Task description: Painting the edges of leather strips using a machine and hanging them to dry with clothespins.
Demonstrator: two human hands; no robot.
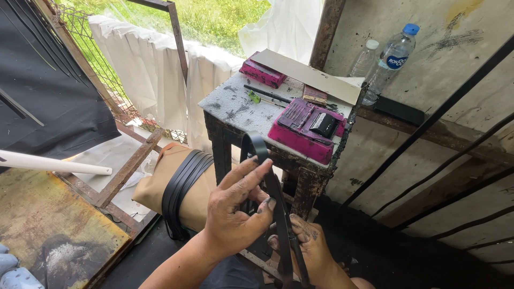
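A long black strap point(257, 147) loops up in front of me and runs down between both hands. My left hand point(235, 208) pinches the strap near its upper bend, fingers curled round it. Lower down, my right hand point(310, 249) grips the same strap where two runs lie together. Both hands are smeared with black. Several more black straps point(182, 184) hang over my tan-trousered knee point(160, 184) at the left.
A small stained table point(241, 104) stands just beyond the hands with two pink tool boxes point(302, 131), a grey board point(310, 75) and a black stick. Two plastic bottles point(391, 61) stand on a ledge at the right. White cloth hangs at the back; a rusty frame lies left.
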